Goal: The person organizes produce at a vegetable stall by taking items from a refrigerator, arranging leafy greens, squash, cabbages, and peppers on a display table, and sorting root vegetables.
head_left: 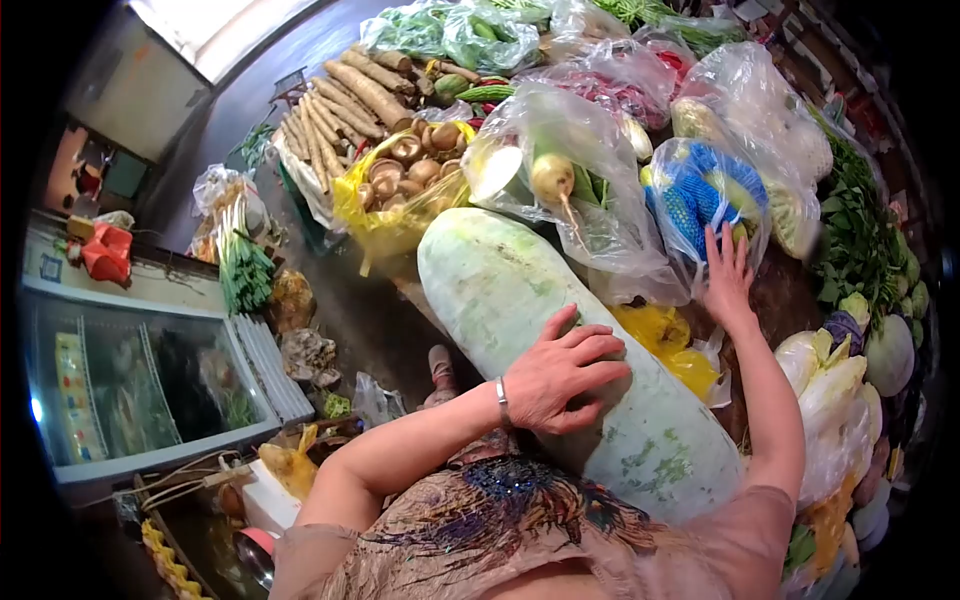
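Note:
A long pale-green winter melon lies slantwise in front of my body. My left hand, with a bracelet at its wrist, rests on top of the melon with fingers apart. Beyond the melon's right side, my right hand reaches forward, fingers stretched against a clear plastic bag. Inside that bag is blue netting around something yellowish. Left of it, another clear bag holds a white radish. A crumpled yellow bag sits between the melon and my right forearm.
Mushrooms in a yellow bag and long brown roots lie at the upper left. Leafy greens and pale cabbages line the right side. A glass-topped freezer and green onions are on the left.

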`<control>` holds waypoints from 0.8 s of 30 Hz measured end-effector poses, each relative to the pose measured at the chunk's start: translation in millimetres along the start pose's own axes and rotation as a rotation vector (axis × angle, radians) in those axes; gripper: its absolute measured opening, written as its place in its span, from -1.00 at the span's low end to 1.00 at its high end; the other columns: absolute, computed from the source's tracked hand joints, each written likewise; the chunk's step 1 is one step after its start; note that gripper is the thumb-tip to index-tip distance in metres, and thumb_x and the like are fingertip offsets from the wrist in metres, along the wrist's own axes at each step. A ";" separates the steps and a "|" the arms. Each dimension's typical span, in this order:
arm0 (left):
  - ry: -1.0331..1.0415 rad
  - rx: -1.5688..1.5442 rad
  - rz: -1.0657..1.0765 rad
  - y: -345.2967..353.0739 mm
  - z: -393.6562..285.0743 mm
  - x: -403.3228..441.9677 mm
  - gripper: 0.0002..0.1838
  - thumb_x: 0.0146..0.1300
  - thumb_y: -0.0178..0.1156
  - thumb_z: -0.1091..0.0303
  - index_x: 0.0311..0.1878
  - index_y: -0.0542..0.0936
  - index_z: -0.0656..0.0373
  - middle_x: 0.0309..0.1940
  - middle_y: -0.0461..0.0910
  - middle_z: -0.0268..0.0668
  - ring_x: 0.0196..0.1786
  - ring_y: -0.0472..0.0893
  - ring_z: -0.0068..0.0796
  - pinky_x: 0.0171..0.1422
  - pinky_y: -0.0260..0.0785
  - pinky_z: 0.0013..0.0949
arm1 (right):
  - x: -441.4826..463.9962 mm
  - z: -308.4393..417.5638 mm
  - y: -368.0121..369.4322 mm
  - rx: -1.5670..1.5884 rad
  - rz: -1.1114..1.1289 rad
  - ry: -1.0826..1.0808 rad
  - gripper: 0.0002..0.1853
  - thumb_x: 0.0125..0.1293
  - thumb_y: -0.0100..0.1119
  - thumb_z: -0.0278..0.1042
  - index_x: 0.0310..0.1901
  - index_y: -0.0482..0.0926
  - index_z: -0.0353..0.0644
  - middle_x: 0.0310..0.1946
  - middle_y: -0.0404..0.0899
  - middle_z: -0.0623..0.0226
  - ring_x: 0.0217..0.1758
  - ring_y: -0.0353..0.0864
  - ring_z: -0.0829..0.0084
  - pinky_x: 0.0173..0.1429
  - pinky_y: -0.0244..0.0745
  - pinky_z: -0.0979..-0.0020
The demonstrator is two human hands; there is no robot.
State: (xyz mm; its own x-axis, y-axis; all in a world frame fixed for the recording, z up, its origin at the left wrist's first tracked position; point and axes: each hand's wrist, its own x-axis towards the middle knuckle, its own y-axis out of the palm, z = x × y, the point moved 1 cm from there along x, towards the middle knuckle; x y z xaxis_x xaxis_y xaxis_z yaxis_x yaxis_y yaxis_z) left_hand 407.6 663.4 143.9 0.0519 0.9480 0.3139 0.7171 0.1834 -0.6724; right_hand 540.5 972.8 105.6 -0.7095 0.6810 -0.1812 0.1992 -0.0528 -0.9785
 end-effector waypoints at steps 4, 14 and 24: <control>0.009 -0.016 -0.052 -0.5 -0.9 -3.2 -0.45 0.05 0.18 0.17 0.18 0.49 0.01 0.20 0.41 -0.17 0.34 0.33 -0.12 0.47 -0.15 0.25 | -22.4 -18.2 8.3 0.187 0.185 -0.014 -0.03 0.19 0.23 -0.42 0.53 -0.15 0.20 0.56 -0.21 0.23 0.58 -0.16 0.02 0.40 -0.06 -0.33; 0.109 -0.141 -0.036 -5.4 4.0 -11.7 -0.43 0.05 0.22 0.23 0.21 0.47 -0.02 0.22 0.39 -0.19 0.37 0.30 -0.12 0.48 -0.19 0.24 | -48.5 97.3 -76.0 0.624 -0.093 -0.359 -0.15 0.08 0.36 -0.18 0.39 0.20 -0.19 0.34 0.28 0.04 0.42 0.26 0.10 0.45 0.16 0.23; -0.361 0.347 -0.522 -131.3 157.9 9.0 0.03 0.01 0.44 0.26 0.51 0.04 -0.06 0.31 0.17 0.21 0.32 0.29 0.17 0.35 0.27 -0.01 | -1.1 92.9 -21.0 0.692 -0.016 -0.129 -0.65 0.19 -0.04 -0.33 -0.01 0.56 -0.17 -0.24 0.63 -0.03 -0.12 0.60 -0.02 -0.05 0.46 0.12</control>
State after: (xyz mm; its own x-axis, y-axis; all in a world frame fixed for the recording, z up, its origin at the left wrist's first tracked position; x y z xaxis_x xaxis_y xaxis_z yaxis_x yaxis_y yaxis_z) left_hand 204.2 688.9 129.1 -0.5127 0.7300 0.4520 0.3204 0.6511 -0.6881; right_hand 474.3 905.3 117.3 -0.7920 0.5956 -0.1342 -0.2573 -0.5248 -0.8114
